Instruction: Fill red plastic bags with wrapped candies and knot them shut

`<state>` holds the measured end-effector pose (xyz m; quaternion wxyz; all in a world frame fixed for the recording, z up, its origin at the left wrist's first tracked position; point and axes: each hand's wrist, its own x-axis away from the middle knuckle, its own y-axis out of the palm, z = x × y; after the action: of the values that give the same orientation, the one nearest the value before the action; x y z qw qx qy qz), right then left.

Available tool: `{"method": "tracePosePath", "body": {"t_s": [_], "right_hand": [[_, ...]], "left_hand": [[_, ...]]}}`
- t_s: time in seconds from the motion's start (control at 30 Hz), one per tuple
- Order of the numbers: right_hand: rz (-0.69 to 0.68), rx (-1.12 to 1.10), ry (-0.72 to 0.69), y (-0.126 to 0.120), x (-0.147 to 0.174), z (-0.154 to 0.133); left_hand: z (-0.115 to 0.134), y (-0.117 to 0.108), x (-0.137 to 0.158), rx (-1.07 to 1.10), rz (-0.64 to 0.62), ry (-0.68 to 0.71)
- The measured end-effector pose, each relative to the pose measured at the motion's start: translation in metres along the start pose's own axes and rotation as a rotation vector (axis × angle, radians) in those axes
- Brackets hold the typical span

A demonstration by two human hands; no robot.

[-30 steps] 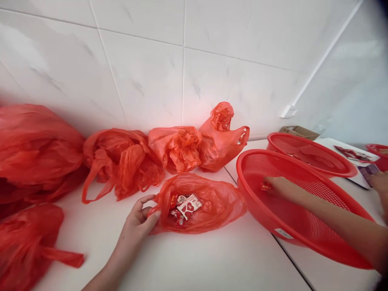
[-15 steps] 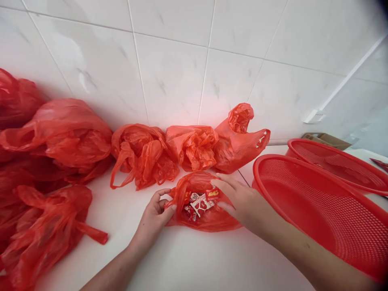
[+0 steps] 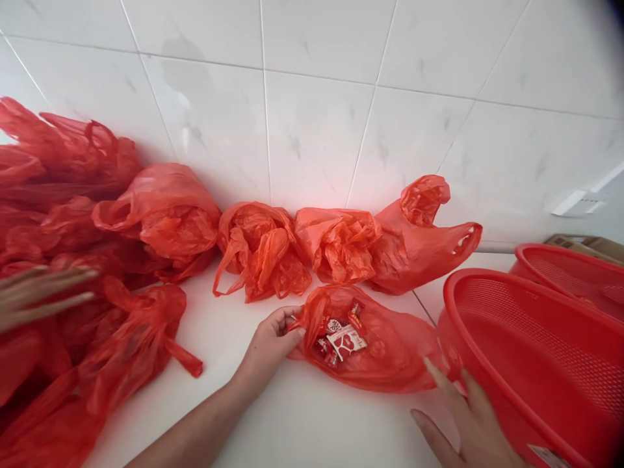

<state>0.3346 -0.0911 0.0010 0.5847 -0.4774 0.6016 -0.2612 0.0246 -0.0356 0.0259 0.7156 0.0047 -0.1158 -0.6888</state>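
Observation:
A red plastic bag [image 3: 390, 354] lies on the white table with its mouth spread. Inside it are several wrapped candies [image 3: 357, 314] and a white packet with a red heart [image 3: 346, 342]. My left hand [image 3: 273, 344] pinches the bag's left edge between thumb and fingers. At the bag's right end, my right hand [image 3: 465, 413] has its fingers spread and holds nothing; whether the fingertips touch the film I cannot tell.
Filled red bags [image 3: 336, 244] stand along the tiled wall. More red bags [image 3: 58, 227] pile up at left, where another person's hand [image 3: 46, 296] reaches in. A red mesh basket [image 3: 526, 351] stands at right, a second basket [image 3: 575, 266] behind it.
My right hand has left the bag's opening and moved right and toward me. The bag's right side now lies stretched out. Another person's hand has appeared at left; the view has turned left.

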Motion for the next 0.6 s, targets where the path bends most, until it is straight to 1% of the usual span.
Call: {"method": "tracePosePath", "body": {"t_s": [0.07, 0.1, 0.13, 0.2, 0.23, 0.33, 0.4, 0.5, 0.6], "right_hand": [[-0.031, -0.031, 0.007, 0.001, -0.013, -0.004], [-0.037, -0.062, 0.01, -0.003, -0.023, -0.007], [-0.04, -0.103, 0.014, -0.01, -0.035, -0.012], [-0.001, -0.214, 0.058, -0.032, -0.06, -0.023], [0.046, -0.272, 0.091, -0.045, -0.073, -0.03], [0.267, -0.433, 0.206, -0.083, -0.104, -0.051], [0.402, -0.513, 0.277, -0.101, -0.118, -0.065], [0.532, -0.617, 0.344, -0.115, -0.128, -0.081], [0.644, -0.759, 0.257, -0.12, -0.136, -0.089]], "left_hand": [[0.012, 0.003, 0.0, 0.036, -0.019, -0.042], [0.02, 0.005, -0.001, 0.04, -0.009, -0.041], [0.029, 0.007, -0.002, 0.041, 0.017, -0.019], [0.051, 0.011, -0.005, 0.066, 0.094, 0.098], [0.064, 0.014, -0.005, 0.097, 0.123, 0.18], [0.101, 0.023, -0.001, 0.211, 0.175, 0.414], [0.119, 0.029, 0.006, 0.268, 0.202, 0.529], [0.134, 0.038, 0.02, 0.307, 0.227, 0.643], [0.139, 0.045, 0.03, 0.294, 0.261, 0.721]]}}
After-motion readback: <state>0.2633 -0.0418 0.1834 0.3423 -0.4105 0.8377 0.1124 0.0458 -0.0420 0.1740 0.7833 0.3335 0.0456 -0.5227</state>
